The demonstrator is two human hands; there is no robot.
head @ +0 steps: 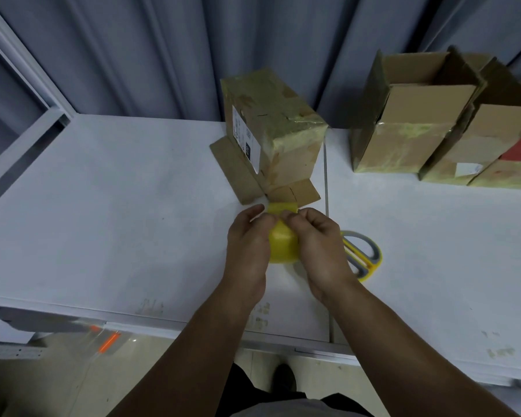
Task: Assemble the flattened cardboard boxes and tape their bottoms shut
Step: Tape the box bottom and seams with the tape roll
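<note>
1. The left hand (pixel 248 245) and right hand (pixel 319 245) meet just inside the middle of the white tabletop (pixel 133 191), with a yellow roll of packing tape (pixel 283 246) between them.
2. The left grip is curled round the roll's left side and holds it up off the tabletop. The right grip is closed on the roll's upper right. Its fingertips (pixel 290 216) are bunched at the rim, which looks like picking for the loose tape end. Whether an end is lifted cannot be told.
3. A brown cardboard box (pixel 274 127) stands upright straight ahead of both hands, toward the far edge. Its open flaps are splayed flat on the tabletop, and the upturned face is already covered in yellowish tape.
4. The nearest flap lies just beyond the roll, almost touching it. The box's long axis is vertical, and its top face runs from far left to near right.
5. Both hands are about equally near. The tape would have to travel forward and up to reach the top.
6. Yellow-and-grey-handled scissors (pixel 364 254) lie just right of the right hand.
7. A row of open-topped cardboard boxes (pixel 403 130) stands at the far right edge.
</note>
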